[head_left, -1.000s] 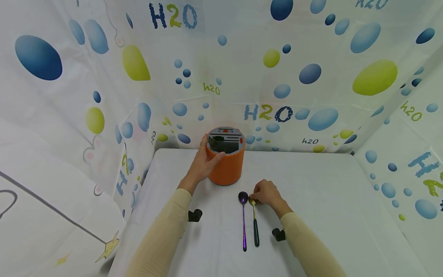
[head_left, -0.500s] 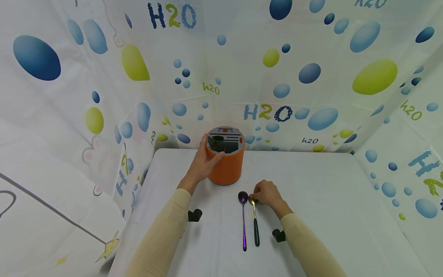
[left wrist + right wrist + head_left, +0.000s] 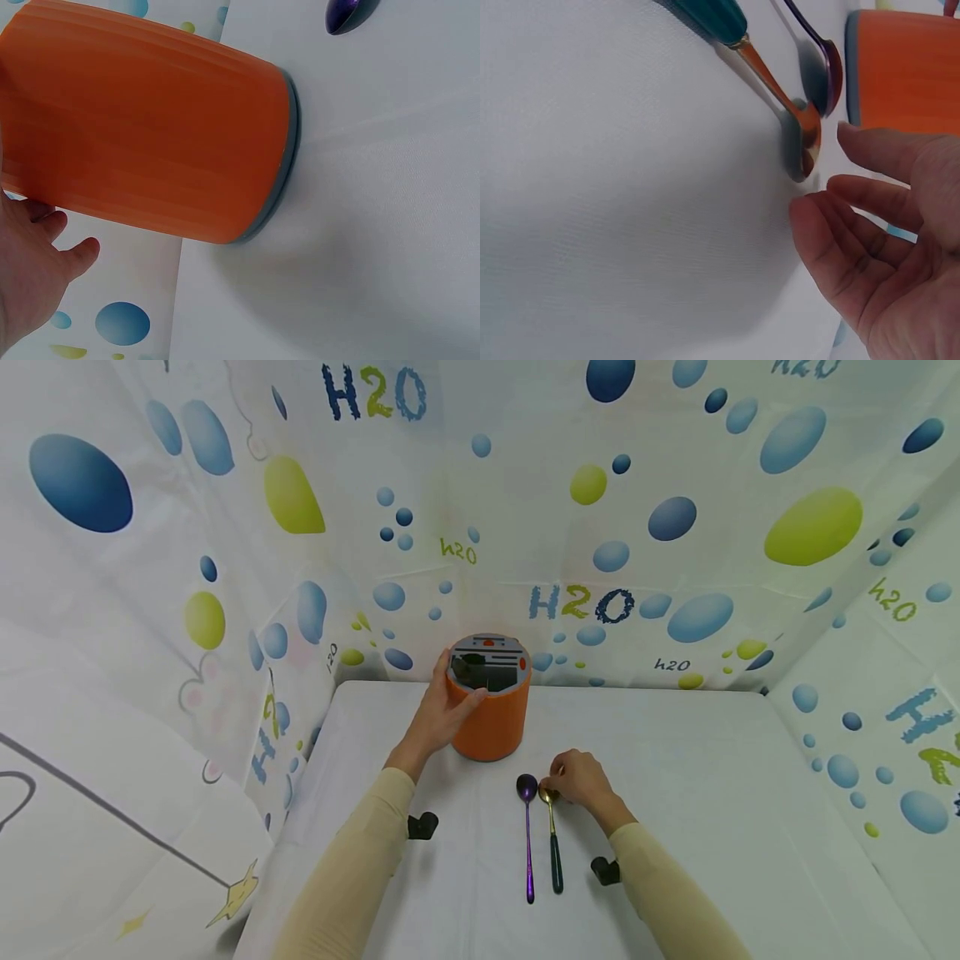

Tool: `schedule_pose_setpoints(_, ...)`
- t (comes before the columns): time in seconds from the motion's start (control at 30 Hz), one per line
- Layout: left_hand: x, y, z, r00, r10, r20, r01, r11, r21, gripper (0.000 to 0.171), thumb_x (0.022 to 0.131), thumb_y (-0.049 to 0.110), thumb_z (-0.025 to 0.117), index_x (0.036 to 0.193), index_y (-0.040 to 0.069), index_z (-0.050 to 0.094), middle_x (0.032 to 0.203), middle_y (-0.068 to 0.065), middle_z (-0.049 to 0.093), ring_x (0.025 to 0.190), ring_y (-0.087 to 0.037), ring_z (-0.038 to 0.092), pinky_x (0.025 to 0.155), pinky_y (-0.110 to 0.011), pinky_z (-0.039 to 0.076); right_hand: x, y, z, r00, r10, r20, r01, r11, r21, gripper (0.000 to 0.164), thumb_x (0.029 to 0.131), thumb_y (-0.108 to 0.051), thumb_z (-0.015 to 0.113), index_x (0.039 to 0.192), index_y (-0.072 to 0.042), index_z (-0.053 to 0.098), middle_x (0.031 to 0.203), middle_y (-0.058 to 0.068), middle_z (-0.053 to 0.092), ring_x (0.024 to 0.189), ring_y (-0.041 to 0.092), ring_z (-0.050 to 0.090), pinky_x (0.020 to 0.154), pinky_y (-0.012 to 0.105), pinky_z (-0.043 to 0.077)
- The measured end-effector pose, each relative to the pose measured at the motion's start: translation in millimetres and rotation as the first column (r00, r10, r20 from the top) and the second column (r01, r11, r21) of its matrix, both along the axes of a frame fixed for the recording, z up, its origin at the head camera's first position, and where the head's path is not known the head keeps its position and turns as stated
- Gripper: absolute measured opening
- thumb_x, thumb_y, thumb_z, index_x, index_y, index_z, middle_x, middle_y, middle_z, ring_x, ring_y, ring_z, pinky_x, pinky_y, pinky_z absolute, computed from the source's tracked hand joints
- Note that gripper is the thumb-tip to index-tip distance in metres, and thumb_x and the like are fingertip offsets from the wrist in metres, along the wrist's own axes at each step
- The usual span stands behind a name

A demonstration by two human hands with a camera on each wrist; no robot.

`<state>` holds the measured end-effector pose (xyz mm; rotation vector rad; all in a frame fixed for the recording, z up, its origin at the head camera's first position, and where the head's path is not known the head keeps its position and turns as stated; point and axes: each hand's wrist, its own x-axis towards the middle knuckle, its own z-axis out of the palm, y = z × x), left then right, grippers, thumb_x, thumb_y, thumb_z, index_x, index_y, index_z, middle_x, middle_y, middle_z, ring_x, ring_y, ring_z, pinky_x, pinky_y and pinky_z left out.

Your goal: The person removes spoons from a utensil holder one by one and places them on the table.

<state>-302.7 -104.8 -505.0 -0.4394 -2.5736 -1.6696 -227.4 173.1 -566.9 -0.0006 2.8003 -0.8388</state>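
Note:
An orange utensil holder (image 3: 491, 727), a cylinder with a slotted grey top and a dark rectangular opening, stands upright at the table's back edge. My left hand (image 3: 442, 710) holds its upper left side, thumb across the front near the rim; the left wrist view shows several fingertips beside its wall. A gold spoon (image 3: 551, 818) with a dark green handle lies in front, bowl toward the holder. Parallel on its left lies a purple spoon (image 3: 528, 835). My right hand (image 3: 581, 777) hovers at the gold spoon's bowl; in the right wrist view its loosely bent fingers stand apart from the bowl.
White cloth covers the table (image 3: 675, 752). Patterned curtains (image 3: 480, 485) with bubbles and H2O lettering rise behind and at both sides. A small black piece (image 3: 423, 827) shows by the left forearm, another black piece (image 3: 606, 870) by the right.

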Motion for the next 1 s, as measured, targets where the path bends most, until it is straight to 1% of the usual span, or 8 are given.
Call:
schedule_pose_setpoints(0.1,0.0,0,0.2,1.0,0.001,-0.001,-0.001,1.0,-0.003,0.1,0.095,0.066,0.063,0.167,0.039,-0.001,0.175,0.001,0.014,0.162,-0.029,0.017,0.127,-0.065,0.016,-1.8,1,1.2,1.0,0.004,-0.031,-0.004,1.0,0.013,0.024,0.09,-0.026,0.081,0.102,-0.005,0.077,0.083,0.005,0.07,0.067,0.017,0.06,0.057,0.028,0.051)
schedule_pose_setpoints(0.23,0.7,-1,0.3,1.0,0.007,0.005,-0.006,1.0,-0.015,0.099,0.095,0.066,0.063,0.165,0.044,-0.002,0.176,0.0,0.012,0.162,-0.029,0.017,0.128,-0.064,0.016,-3.5,1,2.1,0.998,0.017,-0.066,-0.014,0.999,0.034,0.031,0.09,-0.026,0.082,0.111,-0.004,0.077,0.089,0.008,0.072,0.07,0.017,0.06,0.059,0.029,0.051)
schedule_pose_setpoints(0.33,1.4,-1,0.1,1.0,0.016,0.018,-0.015,1.0,-0.019,0.099,0.094,0.067,0.063,0.165,0.046,-0.003,0.176,0.001,0.01,0.162,-0.03,0.016,0.128,-0.064,0.016,-3.0,1,2.9,0.997,0.023,-0.069,-0.021,0.999,0.035,0.034,0.09,-0.027,0.082,0.114,-0.004,0.077,0.091,0.009,0.073,0.069,0.017,0.06,0.059,0.029,0.051)
schedule_pose_setpoints(0.47,1.8,-1,0.2,1.0,0.013,0.019,-0.012,1.0,-0.013,0.099,0.095,0.067,0.063,0.166,0.044,-0.001,0.176,0.002,0.011,0.162,-0.03,0.017,0.127,-0.065,0.016,-2.0,0,4.9,0.997,0.03,-0.077,-0.028,0.999,0.034,0.035,0.091,-0.029,0.08,0.117,-0.005,0.076,0.09,0.007,0.072,0.068,0.016,0.059,0.058,0.027,0.051)
schedule_pose_setpoints(0.63,1.3,-1,0.7,1.0,0.003,0.003,-0.003,1.0,-0.005,0.098,0.095,0.066,0.063,0.165,0.045,-0.001,0.176,0.001,0.011,0.162,-0.029,0.016,0.127,-0.065,0.016,-1.3,-1,8.1,0.991,0.054,-0.119,-0.05,0.998,0.029,0.037,0.092,-0.032,0.08,0.119,-0.007,0.077,0.09,0.006,0.071,0.071,0.017,0.058,0.06,0.028,0.05)
schedule_pose_setpoints(0.73,0.9,0,1.0,1.0,0.006,0.005,-0.006,1.0,-0.005,0.099,0.095,0.066,0.064,0.165,0.044,-0.002,0.176,0.0,0.012,0.162,-0.028,0.017,0.128,-0.064,0.017,-1.5,-2,8.0,0.983,0.087,-0.164,-0.083,0.996,0.032,0.039,0.092,-0.034,0.08,0.121,-0.009,0.076,0.101,0.009,0.073,0.081,0.02,0.062,0.067,0.032,0.055)
schedule_pose_setpoints(0.87,1.0,0,1.5,1.0,0.011,0.016,-0.011,1.0,-0.007,0.1,0.095,0.066,0.064,0.166,0.043,-0.002,0.176,0.001,0.013,0.162,-0.027,0.018,0.128,-0.062,0.018,-1.2,-3,7.4,0.969,0.122,-0.213,-0.123,0.992,0.008,0.044,0.093,-0.035,0.079,0.129,-0.01,0.073,0.118,0.012,0.072,0.1,0.026,0.067,0.082,0.041,0.06)
schedule_pose_setpoints(1.0,2.1,0,2.0,1.0,0.012,0.021,-0.011,1.0,-0.009,0.1,0.095,0.066,0.064,0.166,0.042,-0.002,0.176,0.001,0.012,0.162,-0.028,0.018,0.128,-0.063,0.018,0.2,-4,10.9,0.956,0.123,-0.265,-0.132,0.991,-0.017,0.048,0.095,-0.037,0.077,0.135,-0.01,0.07,0.13,0.012,0.068,0.114,0.031,0.066,0.096,0.049,0.058)
